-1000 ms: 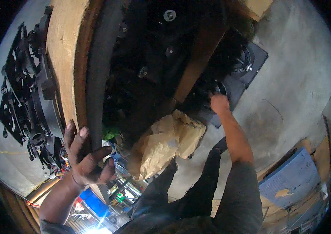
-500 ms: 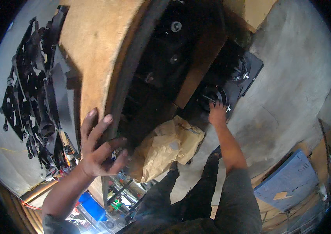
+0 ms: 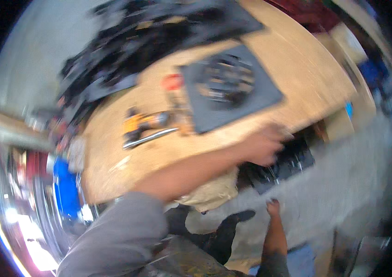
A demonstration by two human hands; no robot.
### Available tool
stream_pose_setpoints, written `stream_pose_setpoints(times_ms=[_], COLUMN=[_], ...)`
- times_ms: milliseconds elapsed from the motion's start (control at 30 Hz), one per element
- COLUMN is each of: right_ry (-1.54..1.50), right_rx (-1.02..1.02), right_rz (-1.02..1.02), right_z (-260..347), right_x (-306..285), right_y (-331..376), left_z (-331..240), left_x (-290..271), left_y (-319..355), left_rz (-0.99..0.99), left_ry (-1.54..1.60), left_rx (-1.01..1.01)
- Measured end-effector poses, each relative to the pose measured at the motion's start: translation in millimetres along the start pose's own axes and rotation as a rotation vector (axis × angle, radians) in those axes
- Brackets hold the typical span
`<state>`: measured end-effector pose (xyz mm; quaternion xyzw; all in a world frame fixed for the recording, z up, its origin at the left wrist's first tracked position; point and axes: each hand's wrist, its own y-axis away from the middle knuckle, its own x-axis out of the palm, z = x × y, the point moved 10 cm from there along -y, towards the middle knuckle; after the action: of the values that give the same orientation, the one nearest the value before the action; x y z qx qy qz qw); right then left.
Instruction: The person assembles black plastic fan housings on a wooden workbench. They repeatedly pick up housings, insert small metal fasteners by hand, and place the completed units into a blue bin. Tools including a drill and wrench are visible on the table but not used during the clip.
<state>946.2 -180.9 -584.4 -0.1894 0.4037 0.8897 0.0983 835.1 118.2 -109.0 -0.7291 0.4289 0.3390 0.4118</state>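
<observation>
Grey-sleeved left arm reaches up and across the frame, the left hand [image 3: 263,147] lying at the near edge of the round, pale wooden tabletop [image 3: 297,69], fingers loosely curled; through the motion blur it cannot be told whether it grips the edge or only rests there. The right hand [image 3: 273,206] hangs lower, down by the grey concrete floor [image 3: 343,184], fingers pointing upward and holding nothing that can be seen; its spread is too small and smeared to judge.

Just beyond and below the left hand, under the table's rim, sits a dark tray-like part [image 3: 281,166] with bright metal bits, lying between the two hands and nearer the left. A crumpled tan paper bag [image 3: 209,194] sags beneath the left forearm.

On the tabletop, immediately past the left hand's knuckles, lies a flat dark-grey square panel [image 3: 233,90] with a round slotted opening at its centre, one corner turned toward the hand. The left hand is by far the nearer of the two to it; the right is well apart, with the table edge between.

Farther left on the wood lie a yellow-and-black power tool [image 3: 143,124] and a slim bright metal bar [image 3: 152,137], both with their long axes running roughly along the table edge, and a small red object [image 3: 173,82] near the panel's far corner. At the far side, a heap of black flat cut parts [image 3: 131,51] spills across the table toward the pale wall.
</observation>
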Motion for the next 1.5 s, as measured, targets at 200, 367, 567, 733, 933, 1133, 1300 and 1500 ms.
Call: stream_pose_setpoints(times_ms=[200, 367, 567, 733, 933, 1133, 1300, 1500], right_ry=[-0.281, -0.404, -0.041, 0.248, 0.491, 0.535, 0.563, 0.576], right_rx=[0.013, 0.166, -0.397, -1.004, -1.298, -1.307, -1.31, -1.287], right_rz=[-0.283, -0.553, -0.62, -0.301, -0.454, -0.493, -0.497, -0.495], right_z=[48.8, 21.4, 270.8, 587.5, 696.5, 695.1, 699.7, 696.1], right_x=[-144.3, -123.5, 86.0, 229.9, 340.4, 365.2, 362.4, 363.3], right_y=[138.7, 267.0, 330.8, 358.0, 359.9, 362.1, 358.0, 353.2], left_z=[-86.0, -86.0, -0.1, -30.5, 32.9, 149.1, 277.1, 356.5], left_x=[-45.0, -125.7, -325.6, -472.3, -622.0, -749.8, -776.4, -803.5], left_y=[72.4, 327.6, 744.1, 842.5, 733.2, 611.4, 551.8, 570.7], left_rz=[-0.106, -0.11, -0.011, -0.72, -0.863, -0.67, -0.38, -0.358], left_ry=[0.126, 0.423, -0.271, -0.218, -0.419, -0.531, -0.462, -0.466], left_rx=[0.067, -0.192, -1.123, -1.364, -0.975, -0.964, -1.407, -1.593])
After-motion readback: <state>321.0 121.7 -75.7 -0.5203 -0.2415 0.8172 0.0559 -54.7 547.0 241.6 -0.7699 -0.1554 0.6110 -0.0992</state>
